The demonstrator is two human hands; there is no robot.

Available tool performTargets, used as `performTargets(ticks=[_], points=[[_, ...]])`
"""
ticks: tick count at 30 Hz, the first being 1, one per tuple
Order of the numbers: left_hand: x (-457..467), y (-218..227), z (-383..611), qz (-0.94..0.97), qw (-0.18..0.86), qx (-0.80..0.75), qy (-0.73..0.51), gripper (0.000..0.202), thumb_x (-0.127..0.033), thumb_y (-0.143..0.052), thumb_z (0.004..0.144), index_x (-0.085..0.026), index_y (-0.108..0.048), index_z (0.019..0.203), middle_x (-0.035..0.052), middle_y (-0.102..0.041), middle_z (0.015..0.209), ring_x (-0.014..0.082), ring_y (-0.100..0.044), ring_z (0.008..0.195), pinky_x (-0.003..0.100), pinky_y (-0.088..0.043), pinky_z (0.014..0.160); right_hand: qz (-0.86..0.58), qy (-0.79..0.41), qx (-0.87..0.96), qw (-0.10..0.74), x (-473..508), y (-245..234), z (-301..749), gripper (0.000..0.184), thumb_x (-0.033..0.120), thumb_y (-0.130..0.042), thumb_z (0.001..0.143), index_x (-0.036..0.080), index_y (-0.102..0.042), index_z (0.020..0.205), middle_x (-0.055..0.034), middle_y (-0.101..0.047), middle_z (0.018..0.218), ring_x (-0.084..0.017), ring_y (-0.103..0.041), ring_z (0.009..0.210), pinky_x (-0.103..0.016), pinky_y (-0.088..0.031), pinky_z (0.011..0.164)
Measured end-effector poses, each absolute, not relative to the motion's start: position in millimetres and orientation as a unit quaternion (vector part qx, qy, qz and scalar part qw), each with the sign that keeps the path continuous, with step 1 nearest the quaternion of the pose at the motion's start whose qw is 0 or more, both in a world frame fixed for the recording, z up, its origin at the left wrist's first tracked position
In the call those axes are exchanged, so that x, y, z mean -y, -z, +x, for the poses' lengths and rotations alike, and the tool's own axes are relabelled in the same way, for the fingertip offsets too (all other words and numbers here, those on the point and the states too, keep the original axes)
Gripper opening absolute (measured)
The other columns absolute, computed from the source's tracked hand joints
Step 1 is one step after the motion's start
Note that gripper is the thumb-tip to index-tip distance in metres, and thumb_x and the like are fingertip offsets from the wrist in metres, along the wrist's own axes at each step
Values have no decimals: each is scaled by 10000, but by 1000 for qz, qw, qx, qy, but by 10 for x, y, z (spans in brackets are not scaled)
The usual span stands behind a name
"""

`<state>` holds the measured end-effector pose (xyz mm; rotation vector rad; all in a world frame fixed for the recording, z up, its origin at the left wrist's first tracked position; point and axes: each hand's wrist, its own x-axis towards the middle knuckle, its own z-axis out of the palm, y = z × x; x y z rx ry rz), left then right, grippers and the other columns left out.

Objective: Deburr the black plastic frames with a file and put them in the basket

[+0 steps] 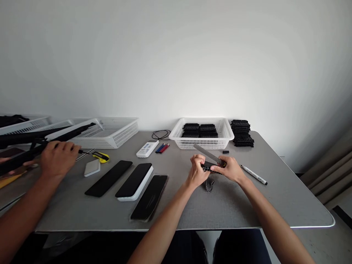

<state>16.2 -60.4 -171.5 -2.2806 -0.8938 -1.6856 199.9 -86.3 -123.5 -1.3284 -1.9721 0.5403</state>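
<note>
Above the table's right half, my left hand [196, 171] grips a small black plastic part [208, 165] with a studded edge. My right hand [231, 168] is closed around the handle of a knife [207, 153], whose long grey blade slants up to the left over the part. The right thumb also rests against the black part. Below both hands lies a dark grey crumpled scrap [209, 184], perhaps cloth. A white marker [254, 174] sits to the right of my right hand, and its black cap [226, 151] lies behind it.
A white basket [202, 143] holds black parts, beside stacked black parts [242, 132]. Left lie phones [150, 198], a power bank [147, 148], lighters [162, 148] and a yellow cutter [101, 157]. At far left another person's hand [58, 157] holds a long black piece.
</note>
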Motion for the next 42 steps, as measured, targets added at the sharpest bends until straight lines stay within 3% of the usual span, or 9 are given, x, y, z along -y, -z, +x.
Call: performTargets(ticks=[8, 12, 15, 18, 21, 26, 35, 38, 42], points=[[624, 1640, 126, -695, 102, 284, 653, 434, 5, -590, 665, -252, -306, 869, -3, -426, 844, 177, -504, 809, 323, -450, 720, -564, -276, 686, 367, 768, 1248, 2137, 563, 702, -581, 763, 198, -429, 561, 39, -396, 517, -99, -343, 516, -243, -229, 477], [675, 1633, 132, -697, 125, 267, 654, 393, 17, -595, 670, -246, -363, 848, 28, -468, 944, 234, -534, 1061, 408, -481, 869, -515, -483, 624, 336, 764, 1258, 2145, 531, 707, -576, 765, 190, -528, 649, 47, -414, 472, -78, -305, 410, -235, -202, 396], [679, 1644, 145, -682, 116, 326, 644, 378, -44, -661, 670, -242, -433, 899, 78, -441, 1152, 299, -441, 1256, 496, -434, 986, -471, -553, 559, 400, 768, 1267, 2115, 467, 635, -685, 713, 195, -558, 809, 104, -324, 427, -63, -236, 361, -218, -159, 359], [632, 1646, 153, -680, -4, 379, 628, 507, -151, -722, 692, -242, -469, 1122, 128, -426, 1289, 316, -447, 1281, 501, -435, 1009, -468, -529, 516, 485, 738, 1296, 2109, 501, 603, -736, 670, 200, -543, 897, 125, -293, 454, -52, -218, 361, -206, -154, 357], [567, 1643, 156, -689, -212, 353, 596, 772, -222, -685, 762, -267, -267, 1410, 168, -458, 1378, 272, -538, 1227, 444, -488, 972, -483, -483, 502, 530, 688, 1341, 2146, 553, 622, -723, 661, 189, -552, 959, 107, -346, 515, -53, -246, 382, -208, -167, 364], [512, 1662, 168, -636, -406, 295, 586, 891, -268, -678, 780, -320, -129, 1479, 157, -455, 1439, 231, -582, 1201, 417, -506, 962, -531, -340, 577, 519, 649, 1378, 2216, 576, 639, -648, 723, 144, -631, 1019, 7, -560, 624, -105, -420, 471, -240, -295, 437], [462, 1686, 131, -571, -309, 407, 643, 459, -291, -775, 678, -210, -559, 1075, 68, -660, 1033, 239, -643, 974, 390, -514, 867, -543, -215, 690, 427, 740, 1328, 2148, 499, 593, -644, 787, 232, -671, 1131, -41, -713, 823, -160, -552, 590, -265, -388, 577], [447, 1653, 88, -571, -277, 412, 654, 395, -240, -759, 666, -213, -546, 998, 37, -650, 940, 224, -634, 908, 380, -499, 852, -542, -176, 697, 435, 763, 1274, 2206, 498, 667, -543, 830, 198, -685, 924, -35, -667, 733, -145, -492, 536, -258, -332, 533], [448, 1614, 47, -576, -235, 430, 655, 351, -186, -739, 662, -212, -540, 949, 21, -629, 890, 207, -616, 857, 353, -488, 817, -548, -93, 735, 389, 780, 1221, 2283, 641, 691, -319, 920, 193, -509, 563, -2, -462, 508, -127, -385, 493, -273, -241, 519]])
